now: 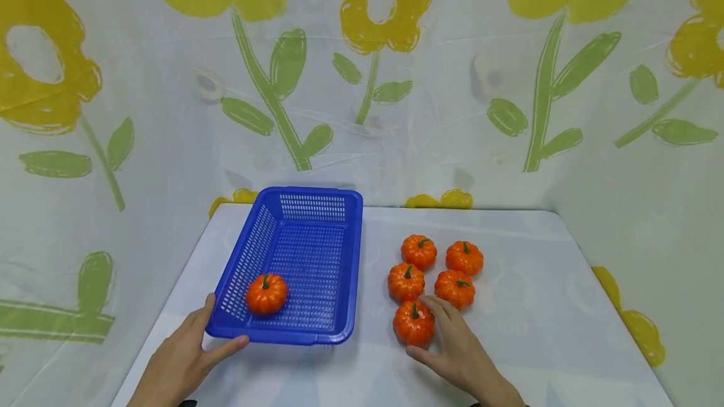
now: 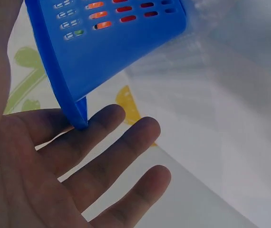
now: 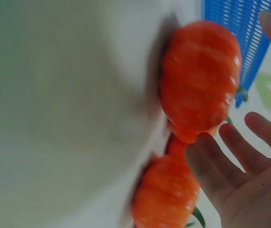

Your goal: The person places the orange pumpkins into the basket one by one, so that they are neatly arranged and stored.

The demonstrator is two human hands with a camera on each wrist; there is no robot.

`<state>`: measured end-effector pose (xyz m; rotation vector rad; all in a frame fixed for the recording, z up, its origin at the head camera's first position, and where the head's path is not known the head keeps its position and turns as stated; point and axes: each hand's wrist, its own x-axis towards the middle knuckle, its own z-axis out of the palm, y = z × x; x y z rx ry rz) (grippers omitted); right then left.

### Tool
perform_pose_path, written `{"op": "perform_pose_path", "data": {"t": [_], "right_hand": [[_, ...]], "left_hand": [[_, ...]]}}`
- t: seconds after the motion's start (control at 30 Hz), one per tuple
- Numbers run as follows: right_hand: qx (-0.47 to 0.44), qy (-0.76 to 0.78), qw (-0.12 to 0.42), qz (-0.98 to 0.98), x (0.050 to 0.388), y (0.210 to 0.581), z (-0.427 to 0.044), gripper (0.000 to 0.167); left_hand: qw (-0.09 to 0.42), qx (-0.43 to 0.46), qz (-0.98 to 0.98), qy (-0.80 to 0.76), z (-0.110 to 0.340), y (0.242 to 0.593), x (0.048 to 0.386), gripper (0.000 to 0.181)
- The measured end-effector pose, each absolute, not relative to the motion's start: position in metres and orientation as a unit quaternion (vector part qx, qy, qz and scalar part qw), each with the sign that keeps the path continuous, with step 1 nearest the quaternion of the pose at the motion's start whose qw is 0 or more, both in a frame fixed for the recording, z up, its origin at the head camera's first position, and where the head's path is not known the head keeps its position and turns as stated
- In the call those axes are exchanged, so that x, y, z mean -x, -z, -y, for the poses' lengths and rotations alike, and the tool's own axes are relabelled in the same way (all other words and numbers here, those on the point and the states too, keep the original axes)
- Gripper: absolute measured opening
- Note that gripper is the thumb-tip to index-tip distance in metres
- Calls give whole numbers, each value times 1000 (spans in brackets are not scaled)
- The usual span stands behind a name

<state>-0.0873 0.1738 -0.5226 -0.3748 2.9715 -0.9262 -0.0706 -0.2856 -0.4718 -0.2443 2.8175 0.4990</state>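
A blue basket (image 1: 355, 269) stands at the left of the table with one orange pumpkin (image 1: 266, 294) inside. At its near left corner, the left hand (image 1: 183, 353) touches the rim, thumb along the near side; in the left wrist view its fingers (image 2: 111, 166) spread loosely under the rim (image 2: 54, 71). Around the nearest loose pumpkin (image 1: 414, 324) the right hand (image 1: 458, 353) is spread, thumb at the near side and fingers at the far right. The right wrist view has that hand (image 3: 249, 175) with extended fingers beside a pumpkin (image 3: 199, 76); contact is unclear.
Several other pumpkins stand just beyond the right hand, among them one at the back (image 1: 418, 252) and one at the right (image 1: 464, 258). A white table (image 1: 532, 306) carries everything, with a flowered cloth (image 1: 430, 112) hanging behind and at both sides.
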Motion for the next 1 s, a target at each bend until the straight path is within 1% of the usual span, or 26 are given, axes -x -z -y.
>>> {"op": "perform_pose_path", "data": {"t": [0.1,0.33,0.47,0.67,0.9,1.0], "right_hand": [[123,284,9,-951,85,528,-171,90],[149,268,-31,-951,86,535,-173,84],[133,274,-11,-952,88,537,-173,86],[101,292,25,-951,90,540,-172,94],[97,301,27,-948,92,544,-172,93],[94,302,24,-948,93,545,-174,91]], "left_hand": [[133,82,-973,-171,286,472,69,136],[117,76,-975,-171,284,473,69,136],[127,86,-972,-178,282,473,70,136],[140,102,-966,-191,282,474,69,137],[133,94,-969,-187,285,475,68,137],[137,93,-968,-187,284,475,69,136]]}}
